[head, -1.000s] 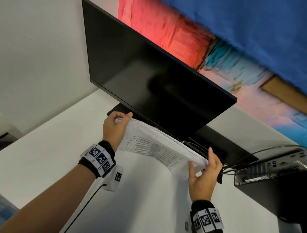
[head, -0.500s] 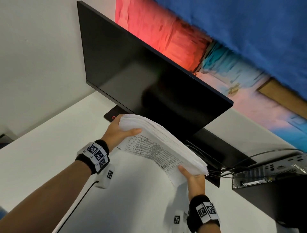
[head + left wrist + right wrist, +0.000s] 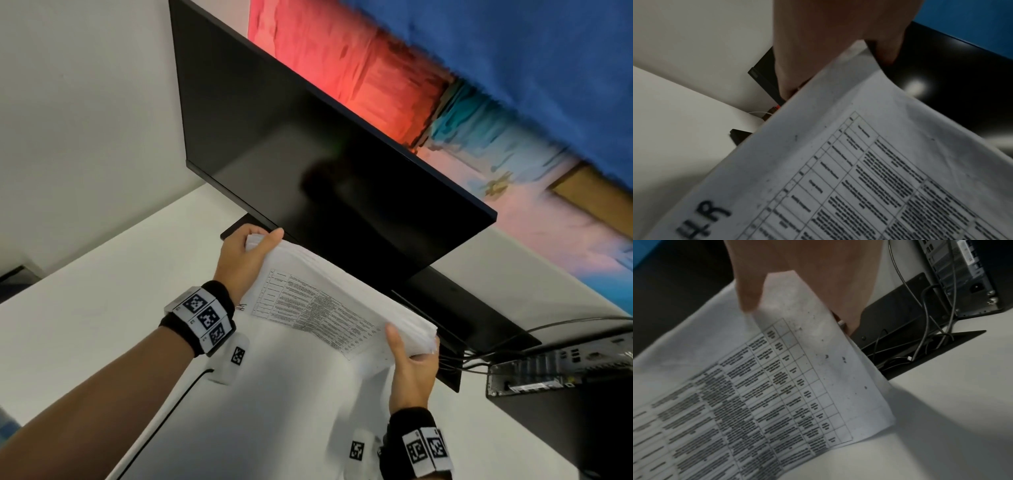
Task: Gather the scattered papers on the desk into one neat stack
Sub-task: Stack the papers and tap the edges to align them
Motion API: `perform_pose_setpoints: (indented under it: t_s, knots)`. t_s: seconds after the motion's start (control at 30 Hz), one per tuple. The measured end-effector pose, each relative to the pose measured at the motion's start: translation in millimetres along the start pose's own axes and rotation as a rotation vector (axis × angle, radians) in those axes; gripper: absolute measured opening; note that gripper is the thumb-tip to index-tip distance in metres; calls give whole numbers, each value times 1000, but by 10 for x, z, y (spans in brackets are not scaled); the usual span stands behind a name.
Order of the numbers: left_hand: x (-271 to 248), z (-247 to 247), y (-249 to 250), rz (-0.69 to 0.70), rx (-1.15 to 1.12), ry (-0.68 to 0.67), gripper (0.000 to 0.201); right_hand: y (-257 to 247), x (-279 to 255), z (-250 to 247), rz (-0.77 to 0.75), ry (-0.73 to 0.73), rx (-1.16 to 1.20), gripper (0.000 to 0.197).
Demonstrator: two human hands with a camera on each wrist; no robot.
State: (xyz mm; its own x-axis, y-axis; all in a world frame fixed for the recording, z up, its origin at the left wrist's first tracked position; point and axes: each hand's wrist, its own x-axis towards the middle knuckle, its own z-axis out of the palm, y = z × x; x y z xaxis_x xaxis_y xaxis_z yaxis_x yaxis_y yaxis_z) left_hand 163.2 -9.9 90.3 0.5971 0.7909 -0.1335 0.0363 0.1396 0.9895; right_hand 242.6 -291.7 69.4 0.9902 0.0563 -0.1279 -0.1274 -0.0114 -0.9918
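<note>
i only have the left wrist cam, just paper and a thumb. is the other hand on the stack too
Observer: Yes. The right hand grips the far end of the paper stack, and the left hand holds the near end.
Operator: is it on the desk or lifted
Observer: Lifted and tilted above the white desk, in front of the monitor.
Operator: anything close by on the right
Observer: A computer case with cables sits just beyond the right hand.
</note>
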Motion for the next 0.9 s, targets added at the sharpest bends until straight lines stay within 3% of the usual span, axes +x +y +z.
perform_pose_setpoints:
  t_s: [0.07,0.17,0.23,0.3,0.5,0.67,0.73,0.83,0.9]
  knots:
    - [29,40,10,-5,-10,37,29,-109,-39,73,15,23,59,51]
    - [58,63,5,-10,-9,60,24,-234,-44,158,56,82,124,54]
    - [58,59,-1,-18,2,53,27,-265,-5,172,69,98,100,31]
    - [51,44,-10,-44,5,36,29,-246,37,155,63,128,67,22]
    - [44,28,-19,-53,6,24,34,-279,8,172,-79,131,-1,33]
    - [23,34,-6,-43,-5,19,40,-312,54,165,-77,189,-74,7]
    - [34,33,2,-41,-17,19,35,-333,42,157,-80,195,-42,11]
    - [33,11,6,-25,4,-36,35,-307,-2,111,-78,103,31,16]
    - [75,-63,-86,-43,40,-106,50,-275,-43,53,-63,11,4,22]
